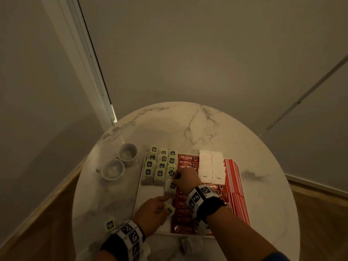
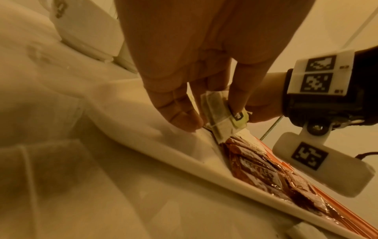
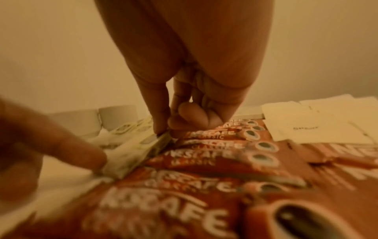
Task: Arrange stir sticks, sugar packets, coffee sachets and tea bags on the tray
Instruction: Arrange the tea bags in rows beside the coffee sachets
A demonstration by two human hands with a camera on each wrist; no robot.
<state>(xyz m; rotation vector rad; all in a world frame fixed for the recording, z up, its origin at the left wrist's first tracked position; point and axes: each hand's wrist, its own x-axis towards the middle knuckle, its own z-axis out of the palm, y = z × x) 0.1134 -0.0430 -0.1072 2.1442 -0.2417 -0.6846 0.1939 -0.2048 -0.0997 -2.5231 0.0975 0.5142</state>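
Observation:
A white tray [image 1: 148,196] holds rows of green-tagged tea bags [image 1: 160,162], a column of red Nescafe sachets [image 1: 185,162], white sugar packets [image 1: 211,166] and red-striped stir sticks [image 1: 233,178]. My right hand [image 1: 178,178] pinches the top of one tea bag [image 1: 171,186] lying against the sachets' left edge; thumb and forefinger close on it in the right wrist view [image 3: 161,140]. My left hand [image 1: 160,206] pinches a second tea bag [image 2: 220,113], while its forefinger reaches to the lower end of the first bag.
Two empty white cups [image 1: 127,153] [image 1: 113,169] stand on the round marble table left of the tray. A loose tea bag [image 1: 110,225] lies by my left wrist, another [image 1: 191,245] near the table's front edge. Walls close in behind.

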